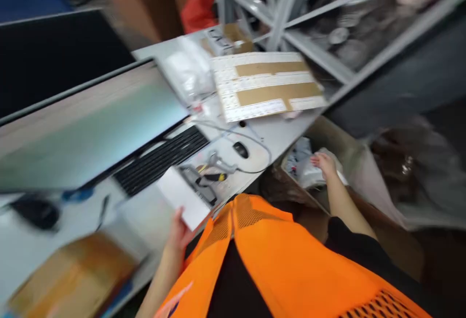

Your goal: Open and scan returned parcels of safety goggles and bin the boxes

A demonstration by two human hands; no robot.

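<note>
My left hand (179, 230) is closed on the near edge of a white box (184, 197), at the front of the desk. Beside that box lie a tape dispenser (204, 189) and a box cutter with a yellow and black handle (215, 177). Off the right end of the desk, my right hand (323, 163) reaches down into an open cardboard box (351, 150). Its fingers are curled on a whitish plastic bag (309, 172), one of several packets in there. Blur hides the exact hold of the fingertips.
A monitor (109, 119), a black keyboard (162, 160) and a mouse (241, 150) stand on the desk. Behind them lies a cardboard sheet with white labels (269, 85). A brown carton (76, 274) sits at the near left. Grey metal framing (287, 7) rises behind the desk.
</note>
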